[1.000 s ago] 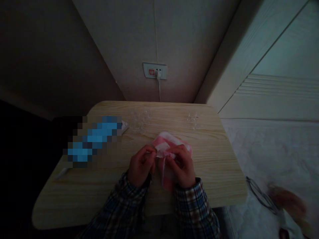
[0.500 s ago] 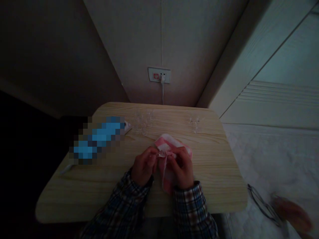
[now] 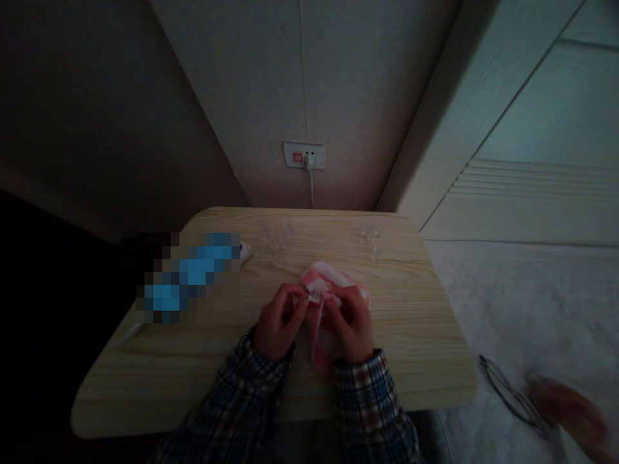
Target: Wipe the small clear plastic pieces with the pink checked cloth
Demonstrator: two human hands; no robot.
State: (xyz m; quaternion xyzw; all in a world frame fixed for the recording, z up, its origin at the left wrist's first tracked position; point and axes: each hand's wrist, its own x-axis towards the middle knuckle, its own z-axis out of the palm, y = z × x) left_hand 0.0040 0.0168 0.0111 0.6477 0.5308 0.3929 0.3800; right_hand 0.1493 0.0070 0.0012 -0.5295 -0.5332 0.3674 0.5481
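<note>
My left hand [image 3: 278,325] pinches a small clear plastic piece [image 3: 314,296] between thumb and fingers; its exact kind is too small and dim to make out. Close beside it, my right hand [image 3: 355,325] is closed on a bunched fold of a pink-and-white cloth [image 3: 320,270]. The clear piece meets the cloth between the two hands. The rest of the cloth spreads on the table under and behind the right hand. Beyond the hands lie a left group of several similar clear pieces [image 3: 275,241] and a smaller right group of clear pieces [image 3: 371,238].
The wooden table [image 3: 411,335] has rounded corners. A blurred-out blue object [image 3: 203,264] lies at its left. Behind, a wall socket [image 3: 296,155] holds a plug with a white cable [image 3: 312,187]. A dark thin loop [image 3: 517,399] lies at lower right beyond the table.
The view has shifted slightly. My left fingers have changed their grip on the clear piece, with the thumb now stretched along it. My right hand keeps hold of the cloth.
</note>
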